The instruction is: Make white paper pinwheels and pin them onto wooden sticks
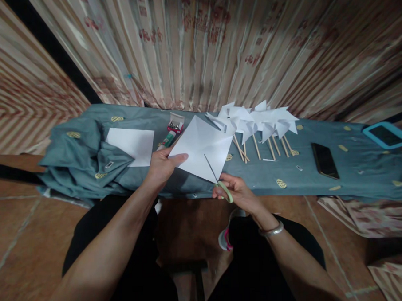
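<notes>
My left hand [164, 166] pinches a white square of paper [200, 144] at its left corner, thumb on top. In my right hand [235, 190] is a pair of scissors [225, 191] with light green handles. One dark blade lies over the paper near its lower corner, pointing toward the middle; the other blade is hidden beneath the sheet. The paper is held above the cloth-covered table, tilted. Behind it to the right lie several white paper pinwheels [253, 119] on wooden sticks, overlapping in a row.
More white paper [137, 142] lies at left, partly under a cloth fold. Near it are an open small box of metal pins [176, 123] and a green-and-white glue stick [167, 139]. A black phone [325, 160] and a blue-framed tablet [387, 135] lie right. Curtains [196, 48] hang behind.
</notes>
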The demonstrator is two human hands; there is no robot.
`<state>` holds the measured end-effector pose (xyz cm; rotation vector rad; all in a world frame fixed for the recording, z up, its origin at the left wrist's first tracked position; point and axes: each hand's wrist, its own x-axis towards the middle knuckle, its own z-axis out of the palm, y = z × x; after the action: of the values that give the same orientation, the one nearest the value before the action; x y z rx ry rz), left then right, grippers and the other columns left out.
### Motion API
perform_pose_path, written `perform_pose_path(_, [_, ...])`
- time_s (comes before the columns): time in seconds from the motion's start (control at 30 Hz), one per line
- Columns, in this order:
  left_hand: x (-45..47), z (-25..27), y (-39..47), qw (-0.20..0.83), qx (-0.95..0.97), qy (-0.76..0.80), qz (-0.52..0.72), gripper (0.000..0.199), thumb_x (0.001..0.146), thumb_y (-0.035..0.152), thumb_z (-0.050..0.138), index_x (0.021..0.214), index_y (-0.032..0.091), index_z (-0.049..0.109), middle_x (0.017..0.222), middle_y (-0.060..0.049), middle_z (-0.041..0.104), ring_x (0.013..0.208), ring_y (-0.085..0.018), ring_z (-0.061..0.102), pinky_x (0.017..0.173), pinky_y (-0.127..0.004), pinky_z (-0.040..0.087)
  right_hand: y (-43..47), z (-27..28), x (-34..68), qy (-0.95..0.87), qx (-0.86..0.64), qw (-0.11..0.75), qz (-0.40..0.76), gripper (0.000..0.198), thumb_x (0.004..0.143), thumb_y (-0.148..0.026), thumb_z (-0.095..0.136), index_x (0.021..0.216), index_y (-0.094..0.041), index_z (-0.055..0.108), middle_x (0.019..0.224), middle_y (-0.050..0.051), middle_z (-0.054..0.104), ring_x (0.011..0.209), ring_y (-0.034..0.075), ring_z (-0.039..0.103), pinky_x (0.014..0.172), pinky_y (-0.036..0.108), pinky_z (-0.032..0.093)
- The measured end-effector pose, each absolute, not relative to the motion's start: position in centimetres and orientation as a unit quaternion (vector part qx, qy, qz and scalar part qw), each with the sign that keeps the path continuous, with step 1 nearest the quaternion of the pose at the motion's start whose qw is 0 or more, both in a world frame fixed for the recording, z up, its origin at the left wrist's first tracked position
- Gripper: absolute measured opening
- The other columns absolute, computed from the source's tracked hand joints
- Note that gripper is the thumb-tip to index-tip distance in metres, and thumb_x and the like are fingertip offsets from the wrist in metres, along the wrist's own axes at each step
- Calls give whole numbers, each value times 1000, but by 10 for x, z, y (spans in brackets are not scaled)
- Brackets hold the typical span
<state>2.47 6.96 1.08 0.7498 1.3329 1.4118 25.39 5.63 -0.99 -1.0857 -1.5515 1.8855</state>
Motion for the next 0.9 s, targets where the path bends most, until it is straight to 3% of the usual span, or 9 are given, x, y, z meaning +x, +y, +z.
perform_pose_path(0.9, [25, 11, 68, 506, 306, 557, 583, 35, 43, 31, 85, 71, 13, 74, 60, 0, 67, 52, -14, 56, 50, -24, 44, 55, -10, 246, -522, -421, 244, 701, 49, 63, -51, 81, 95, -19, 62, 62, -4, 63, 54, 9, 56, 53, 22, 45])
